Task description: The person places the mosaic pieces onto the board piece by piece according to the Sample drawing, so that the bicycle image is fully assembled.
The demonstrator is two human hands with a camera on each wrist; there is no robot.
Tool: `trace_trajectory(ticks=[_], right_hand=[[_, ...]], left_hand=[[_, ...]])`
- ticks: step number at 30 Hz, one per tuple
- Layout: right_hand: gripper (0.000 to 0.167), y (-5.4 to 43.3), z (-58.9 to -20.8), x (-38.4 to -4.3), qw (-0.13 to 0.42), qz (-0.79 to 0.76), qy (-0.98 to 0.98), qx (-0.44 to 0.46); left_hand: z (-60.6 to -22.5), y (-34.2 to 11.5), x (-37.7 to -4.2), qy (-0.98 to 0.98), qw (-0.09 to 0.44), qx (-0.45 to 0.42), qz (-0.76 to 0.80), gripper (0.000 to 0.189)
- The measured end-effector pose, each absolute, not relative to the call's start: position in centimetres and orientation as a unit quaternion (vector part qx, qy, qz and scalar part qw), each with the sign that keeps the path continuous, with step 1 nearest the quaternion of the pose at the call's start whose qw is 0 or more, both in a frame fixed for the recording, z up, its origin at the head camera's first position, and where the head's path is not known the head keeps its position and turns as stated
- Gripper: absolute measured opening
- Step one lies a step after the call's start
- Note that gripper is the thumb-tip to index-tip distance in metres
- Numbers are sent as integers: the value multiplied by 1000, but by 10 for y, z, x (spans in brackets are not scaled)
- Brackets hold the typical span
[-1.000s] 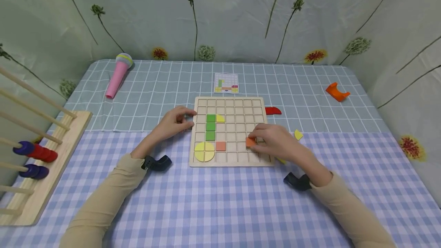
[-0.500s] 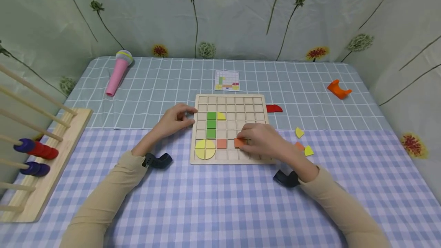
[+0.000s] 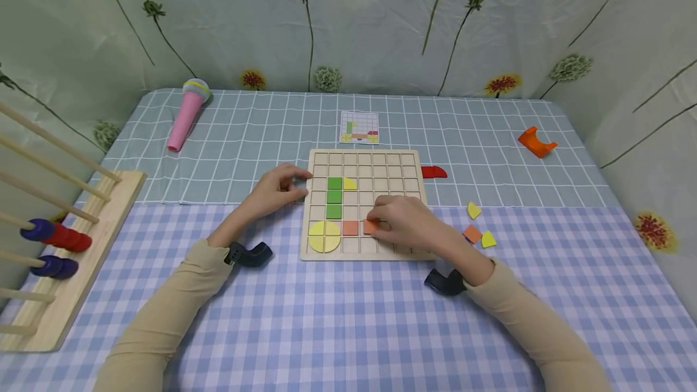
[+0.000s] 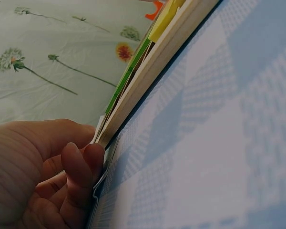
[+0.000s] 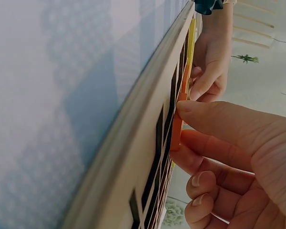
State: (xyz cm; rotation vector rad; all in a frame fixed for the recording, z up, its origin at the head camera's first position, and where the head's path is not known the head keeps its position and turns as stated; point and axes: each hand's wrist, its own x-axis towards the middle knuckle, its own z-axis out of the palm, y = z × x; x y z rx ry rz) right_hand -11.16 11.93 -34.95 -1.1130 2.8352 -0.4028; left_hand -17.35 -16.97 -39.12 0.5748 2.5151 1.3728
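Note:
A wooden grid board [image 3: 396,165] lies mid-table. My left hand [image 3: 274,191] holds its left edge with thumb and fingertips; in the left wrist view the fingertips [image 4: 96,150] meet the board's rim. My right hand [image 3: 405,221] pinches an orange square tile [image 3: 370,227] at the lower middle of the grid. The right wrist view shows that tile [image 5: 178,125] between thumb and finger, low over the board. Left of it sits another orange square [image 3: 350,227]. Beyond are a yellow circle of quarter pieces [image 3: 323,236], a column of green squares [image 3: 334,196] and a yellow quarter [image 3: 350,184].
Right of the board lie an orange tile [image 3: 472,234], yellow quarter pieces [image 3: 488,239] and a red piece [image 3: 434,172]. A pattern card [image 3: 359,127] is behind it. Around stand a pink microphone [image 3: 185,118], an orange curved block [image 3: 537,142] and a wooden bead frame [image 3: 95,262].
My right hand has slid left across the board with the orange tile, ending close to the other orange square. The left hand keeps its place at the board's edge.

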Motion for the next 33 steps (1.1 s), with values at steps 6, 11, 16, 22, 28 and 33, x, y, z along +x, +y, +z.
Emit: trace_trajectory(ticks=[6,11,16,22,28,33], right_hand=[[15,118,-350,-111,46,-135,923,-357],[15,116,-352,-111,51,-133,922,-360],[16,115,-349,-110,42,-137,920,-365],[14,128,-348,-109,7,-148,918,-367],[18,152,-349,-103,-5,-151,924,-351],[15,171,-348,-96,1,-162,931,-327]], left_hand=[[-391,-168,-174,857,109,198,463,36],[-391,-166,-174,859,108,200,459,35],[-390,-165,-175,858,106,203,460,34],[-390,-166,-175,857,107,202,461,35],[-387,-165,-173,866,110,187,451,36],[-367,-159,-162,866,111,191,448,35]])
